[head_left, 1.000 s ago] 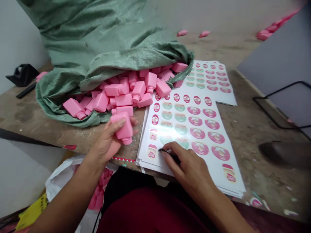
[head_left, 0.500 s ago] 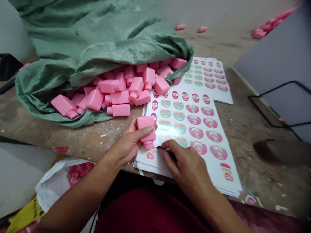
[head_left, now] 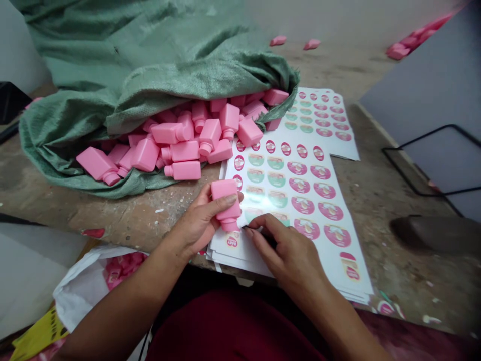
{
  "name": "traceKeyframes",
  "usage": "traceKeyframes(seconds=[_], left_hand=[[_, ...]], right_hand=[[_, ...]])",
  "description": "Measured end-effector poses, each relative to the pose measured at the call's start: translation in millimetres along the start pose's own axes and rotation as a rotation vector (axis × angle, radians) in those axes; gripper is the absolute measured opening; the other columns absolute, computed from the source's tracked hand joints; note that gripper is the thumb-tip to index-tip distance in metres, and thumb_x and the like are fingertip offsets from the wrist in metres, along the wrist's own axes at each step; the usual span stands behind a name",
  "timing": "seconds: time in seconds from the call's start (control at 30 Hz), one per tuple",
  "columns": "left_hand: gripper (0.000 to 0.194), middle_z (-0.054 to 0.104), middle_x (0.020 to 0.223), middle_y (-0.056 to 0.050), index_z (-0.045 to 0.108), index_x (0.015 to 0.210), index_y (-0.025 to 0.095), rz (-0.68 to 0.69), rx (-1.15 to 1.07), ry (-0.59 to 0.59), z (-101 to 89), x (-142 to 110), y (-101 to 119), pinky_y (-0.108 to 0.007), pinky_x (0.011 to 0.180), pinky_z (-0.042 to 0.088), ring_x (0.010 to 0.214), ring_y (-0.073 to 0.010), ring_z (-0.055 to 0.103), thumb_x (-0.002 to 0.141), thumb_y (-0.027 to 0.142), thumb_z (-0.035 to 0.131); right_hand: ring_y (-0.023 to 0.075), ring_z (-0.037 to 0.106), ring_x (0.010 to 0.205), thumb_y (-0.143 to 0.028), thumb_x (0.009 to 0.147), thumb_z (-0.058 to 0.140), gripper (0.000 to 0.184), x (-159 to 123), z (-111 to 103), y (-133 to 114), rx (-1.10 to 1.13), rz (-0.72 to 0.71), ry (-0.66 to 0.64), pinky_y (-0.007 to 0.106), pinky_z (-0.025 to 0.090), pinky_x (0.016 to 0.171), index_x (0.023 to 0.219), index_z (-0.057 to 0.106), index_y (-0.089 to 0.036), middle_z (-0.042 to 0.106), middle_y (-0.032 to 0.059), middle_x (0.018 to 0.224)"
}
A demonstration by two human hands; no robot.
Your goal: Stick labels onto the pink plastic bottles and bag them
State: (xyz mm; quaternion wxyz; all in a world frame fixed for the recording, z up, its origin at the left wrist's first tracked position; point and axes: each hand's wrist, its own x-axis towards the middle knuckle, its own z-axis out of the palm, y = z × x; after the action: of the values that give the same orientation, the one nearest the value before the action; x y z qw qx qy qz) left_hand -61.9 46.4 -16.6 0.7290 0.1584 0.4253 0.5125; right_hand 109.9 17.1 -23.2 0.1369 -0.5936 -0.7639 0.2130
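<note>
Left hand (head_left: 197, 220) clamped on pink plastic bottle (head_left: 226, 205), neck down, just above stack of label sheets (head_left: 300, 195); firm, steady grip. Right hand (head_left: 287, 253) apart but near, fingertips (head_left: 251, 231) at sheet's lower-left labels; anything pinched hidden. Pile of loose bottles (head_left: 180, 150) beside stack, spilling from green woven sack (head_left: 150, 65).
</note>
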Motion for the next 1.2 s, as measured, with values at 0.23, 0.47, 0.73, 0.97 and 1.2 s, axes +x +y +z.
traceKeyframes(seconds=[0.23, 0.47, 0.73, 0.97, 1.2], left_hand=[[0.026, 0.070, 0.090, -0.007, 0.059, 0.109, 0.012, -0.036, -0.040, 0.030, 2.2, 1.3, 2.1, -0.027, 0.081, 0.050, 0.083, -0.0142, 0.066, 0.084, 0.005, 0.062], [0.028, 0.070, 0.091, -0.007, 0.058, 0.109, 0.011, -0.028, -0.050, 0.050, 2.9, 2.6, 2.2, -0.027, 0.082, 0.050, 0.083, -0.0139, 0.066, 0.083, 0.006, 0.063], [0.036, 0.070, 0.101, -0.009, 0.057, 0.109, 0.014, 0.052, 0.100, 0.062, 6.0, -4.7, -1.6, -0.031, 0.081, 0.053, 0.087, -0.0178, 0.069, 0.076, 0.011, 0.071], [0.055, 0.069, 0.108, -0.008, 0.054, 0.119, 0.020, -0.062, 0.163, -0.072, 14.2, -34.1, -7.5, -0.031, 0.082, 0.052, 0.096, -0.0208, 0.067, 0.077, 0.046, 0.078], [0.067, 0.067, 0.108, -0.008, 0.056, 0.123, 0.020, -0.114, 0.147, -0.074, 19.9, -43.9, -16.2, -0.027, 0.077, 0.052, 0.091, -0.0167, 0.064, 0.077, 0.067, 0.067]], right_hand=[[0.0154, 0.040, 0.044, -0.027, 0.091, 0.050, 0.018, -0.7, 8.4, -3.2, -0.210, -0.215, 0.234, 0.029, 0.030, 0.059, 0.080, 0.062, -0.022, 0.064, -0.0021, 0.057], [0.0134, 0.038, 0.047, -0.041, 0.086, 0.058, 0.029, 6.2, 11.3, -5.2, -0.059, -0.098, 0.244, 0.031, 0.028, 0.060, 0.065, 0.058, -0.022, 0.056, -0.0017, 0.050], [0.0110, 0.041, 0.053, -0.042, 0.076, 0.067, 0.029, -8.7, -30.5, -10.8, 0.769, 0.236, 0.031, 0.025, 0.030, 0.050, 0.062, 0.053, -0.022, 0.047, -0.0043, 0.055], [0.0101, 0.036, 0.052, -0.042, 0.074, 0.070, 0.030, -9.6, -41.3, -9.0, 0.866, 0.283, 0.025, 0.025, 0.027, 0.050, 0.061, 0.052, -0.022, 0.043, -0.0055, 0.054], [0.0096, 0.037, 0.051, -0.048, 0.077, 0.070, 0.035, -10.5, -32.8, 7.6, 0.851, 0.196, -0.010, 0.024, 0.029, 0.048, 0.062, 0.052, -0.022, 0.044, -0.0056, 0.055]])
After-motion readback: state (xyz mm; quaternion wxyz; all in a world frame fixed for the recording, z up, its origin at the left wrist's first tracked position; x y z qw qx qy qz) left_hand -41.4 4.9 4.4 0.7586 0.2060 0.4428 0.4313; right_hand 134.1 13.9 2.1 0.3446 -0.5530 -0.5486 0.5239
